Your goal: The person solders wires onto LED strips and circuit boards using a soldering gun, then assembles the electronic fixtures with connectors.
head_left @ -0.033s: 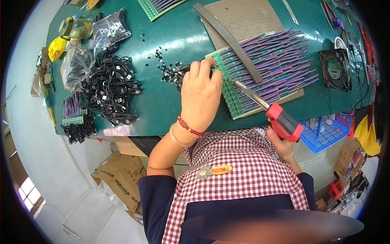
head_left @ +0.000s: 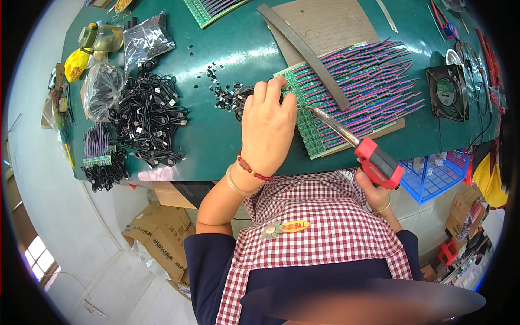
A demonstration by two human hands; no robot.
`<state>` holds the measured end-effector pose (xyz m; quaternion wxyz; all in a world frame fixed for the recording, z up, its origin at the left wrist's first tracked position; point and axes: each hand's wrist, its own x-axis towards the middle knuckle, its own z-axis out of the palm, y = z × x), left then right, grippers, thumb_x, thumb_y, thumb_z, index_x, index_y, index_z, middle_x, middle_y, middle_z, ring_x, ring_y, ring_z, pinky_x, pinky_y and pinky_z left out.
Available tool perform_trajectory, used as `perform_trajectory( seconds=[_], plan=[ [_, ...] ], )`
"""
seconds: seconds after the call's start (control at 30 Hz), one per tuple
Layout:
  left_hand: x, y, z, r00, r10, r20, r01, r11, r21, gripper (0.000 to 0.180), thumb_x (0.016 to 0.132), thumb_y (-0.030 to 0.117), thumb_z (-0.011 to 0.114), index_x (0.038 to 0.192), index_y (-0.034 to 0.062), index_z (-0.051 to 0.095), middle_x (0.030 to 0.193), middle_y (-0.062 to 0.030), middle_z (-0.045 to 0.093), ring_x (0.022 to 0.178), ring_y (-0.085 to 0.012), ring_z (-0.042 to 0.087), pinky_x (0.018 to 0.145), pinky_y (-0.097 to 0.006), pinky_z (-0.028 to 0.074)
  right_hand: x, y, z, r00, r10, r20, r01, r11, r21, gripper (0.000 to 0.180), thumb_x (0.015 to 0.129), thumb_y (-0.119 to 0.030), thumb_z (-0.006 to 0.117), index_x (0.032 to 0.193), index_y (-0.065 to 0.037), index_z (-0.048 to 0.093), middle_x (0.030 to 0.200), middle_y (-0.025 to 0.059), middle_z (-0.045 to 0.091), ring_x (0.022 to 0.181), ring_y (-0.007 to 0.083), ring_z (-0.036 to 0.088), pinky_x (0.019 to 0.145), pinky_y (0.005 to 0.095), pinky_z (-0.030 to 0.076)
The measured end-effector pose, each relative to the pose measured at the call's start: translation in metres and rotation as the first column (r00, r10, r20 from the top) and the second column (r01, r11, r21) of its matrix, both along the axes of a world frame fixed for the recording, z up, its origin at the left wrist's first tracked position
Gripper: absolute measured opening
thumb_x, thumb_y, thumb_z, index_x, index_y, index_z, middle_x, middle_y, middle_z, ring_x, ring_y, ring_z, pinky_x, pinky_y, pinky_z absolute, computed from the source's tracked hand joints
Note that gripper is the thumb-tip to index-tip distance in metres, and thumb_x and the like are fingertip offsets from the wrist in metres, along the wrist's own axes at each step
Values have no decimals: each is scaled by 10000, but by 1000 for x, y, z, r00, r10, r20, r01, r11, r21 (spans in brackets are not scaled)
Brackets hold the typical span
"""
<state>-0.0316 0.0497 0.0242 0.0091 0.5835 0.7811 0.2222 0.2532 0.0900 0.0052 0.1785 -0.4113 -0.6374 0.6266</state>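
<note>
My left hand (head_left: 268, 122) is closed in a pinch at the left edge of a panel of green circuit boards (head_left: 310, 135). A black cable (head_left: 245, 97) shows beside its fingers, and its gripped end is mostly hidden. Pink, blue and black wires (head_left: 374, 89) run in rows rightward from the panel. My right hand (head_left: 371, 189) is wrapped round the handle of a red and black soldering iron (head_left: 377, 165). The iron's metal shaft slants up left, its tip close to my left fingertips at the boards. A dark flat metal bar (head_left: 317, 65) lies across the wires.
Small black parts (head_left: 225, 95) lie scattered left of my left hand. Farther left is a heap of black cables (head_left: 149, 119) beside plastic bags (head_left: 103, 92). A black fan (head_left: 447, 93) stands at the right, above a blue basket (head_left: 436, 176). A brown board (head_left: 330, 24) lies behind.
</note>
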Motion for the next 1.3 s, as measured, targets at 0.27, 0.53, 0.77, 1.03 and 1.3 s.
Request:
perform_trajectory(
  seconds=[0.27,0.53,0.77,1.03,1.3],
  plan=[
    [1,3,6,999,-19,-40,16,997,-72,141,670,52,648,782,38,564,1052,-67,532,886,-243,498,728,-351,439,-4,-3,4,1000,-25,16,25,999,25,289,787,-58,691,1059,-10,604,904,32,619,764,106,566,678,257,469],
    [3,9,15,995,-47,-91,29,981,-194,117,683,67,630,788,50,582,1038,-61,535,910,-231,500,733,-337,428,-10,-4,4,1000,-18,-13,19,995,100,168,802,-26,645,964,-9,604,838,22,601,716,98,549,635,265,445],
    [3,11,18,991,-62,-120,34,974,-222,87,692,67,605,776,57,586,1025,-56,536,888,-221,498,715,-331,421,1,-2,3,999,14,-34,-15,999,-28,298,832,-23,591,1118,30,529,799,48,568,687,113,535,618,263,445],
    [3,12,18,990,-71,-126,44,977,-210,84,689,59,603,771,60,586,1019,-55,539,889,-219,499,716,-331,421,-7,-3,8,998,-38,-40,36,999,-38,197,794,-3,643,987,4,602,807,18,597,691,86,543,621,246,446],
    [7,9,18,990,-1,-141,-31,973,-228,86,690,62,597,776,51,591,1015,-63,539,893,-226,504,718,-332,422,-24,5,9,983,-95,-154,95,995,-7,336,860,-100,535,1151,37,439,607,31,447,496,102,392,503,251,366]
  ],
)
